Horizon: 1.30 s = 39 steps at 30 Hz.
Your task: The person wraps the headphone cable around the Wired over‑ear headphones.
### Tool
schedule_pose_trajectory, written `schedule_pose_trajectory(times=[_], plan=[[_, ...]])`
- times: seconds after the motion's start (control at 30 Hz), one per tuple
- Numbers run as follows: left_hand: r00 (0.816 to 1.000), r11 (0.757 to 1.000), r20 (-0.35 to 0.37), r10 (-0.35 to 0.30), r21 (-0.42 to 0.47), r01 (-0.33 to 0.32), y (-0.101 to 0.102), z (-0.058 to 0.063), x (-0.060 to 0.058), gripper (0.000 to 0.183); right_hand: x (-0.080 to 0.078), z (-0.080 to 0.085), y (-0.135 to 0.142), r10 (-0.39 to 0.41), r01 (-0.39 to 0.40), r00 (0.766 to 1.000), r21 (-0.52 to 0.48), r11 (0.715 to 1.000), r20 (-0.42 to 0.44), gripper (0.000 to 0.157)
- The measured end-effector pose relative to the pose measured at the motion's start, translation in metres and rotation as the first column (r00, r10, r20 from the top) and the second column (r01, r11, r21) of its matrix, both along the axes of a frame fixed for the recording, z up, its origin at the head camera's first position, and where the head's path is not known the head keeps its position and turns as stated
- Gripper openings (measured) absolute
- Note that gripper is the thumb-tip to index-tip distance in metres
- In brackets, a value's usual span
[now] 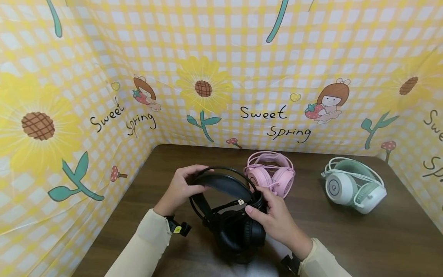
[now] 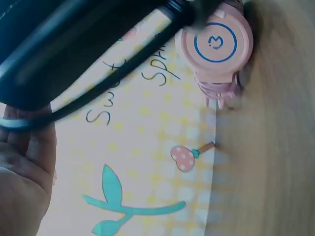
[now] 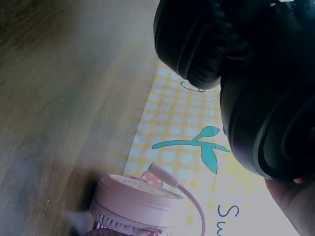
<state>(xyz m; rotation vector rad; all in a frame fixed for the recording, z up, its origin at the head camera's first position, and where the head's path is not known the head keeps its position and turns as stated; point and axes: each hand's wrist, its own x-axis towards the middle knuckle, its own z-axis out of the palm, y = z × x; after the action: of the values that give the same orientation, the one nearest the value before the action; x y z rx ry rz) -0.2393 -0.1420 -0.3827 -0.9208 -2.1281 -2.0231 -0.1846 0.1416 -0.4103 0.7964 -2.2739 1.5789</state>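
Both hands hold a pair of black over-ear headphones [image 1: 230,231] above the table, headband uppermost. My left hand [image 1: 180,189] grips the left side of the headband, thumb in front and fingers behind. On the right side, my right hand [image 1: 278,215] holds the headphones where the coiled black cable passes, its thumb towards me. A pale USB plug [image 1: 241,202] shows near that thumb. In the left wrist view the padded headband [image 2: 54,49] crosses above the palm. The black ear cups [image 3: 275,113] fill the upper right of the right wrist view.
Pink headphones [image 1: 271,175] stand just behind the right hand, cable wrapped round them. White and green headphones [image 1: 354,186] are farther right on the dark wooden table [image 1: 311,238]. A yellow checked cloth [image 1: 228,46] with printed flowers rises behind and at the sides.
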Motion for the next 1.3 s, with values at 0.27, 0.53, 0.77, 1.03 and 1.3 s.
schedule_pose_trajectory(times=[0.27,0.53,0.77,1.03,1.3], plan=[[0.998,0.996,0.043,-0.055,0.068,0.052,-0.009,-0.013,0.004,0.043,-0.001,0.0,-0.001,-0.009,0.009,1.0,-0.013,1.0,0.018,0.037],[0.996,0.993,0.046,-0.072,0.098,0.067,-0.014,-0.026,0.012,0.041,-0.001,-0.001,-0.001,-0.032,0.032,0.999,-0.022,0.999,0.006,0.039],[0.991,0.983,0.067,-0.113,0.152,0.102,-0.012,-0.031,0.017,0.045,-0.002,-0.003,0.0,-0.058,0.055,0.997,-0.059,0.997,-0.041,0.038],[0.985,0.975,0.095,-0.142,0.184,0.123,-0.01,-0.038,0.023,0.047,-0.003,-0.001,-0.002,-0.062,0.055,0.996,-0.109,0.993,-0.064,0.038],[0.986,0.973,0.074,-0.149,0.19,0.133,-0.008,-0.046,0.024,0.041,-0.006,0.001,-0.002,-0.07,0.064,0.997,-0.146,0.987,-0.037,0.036]])
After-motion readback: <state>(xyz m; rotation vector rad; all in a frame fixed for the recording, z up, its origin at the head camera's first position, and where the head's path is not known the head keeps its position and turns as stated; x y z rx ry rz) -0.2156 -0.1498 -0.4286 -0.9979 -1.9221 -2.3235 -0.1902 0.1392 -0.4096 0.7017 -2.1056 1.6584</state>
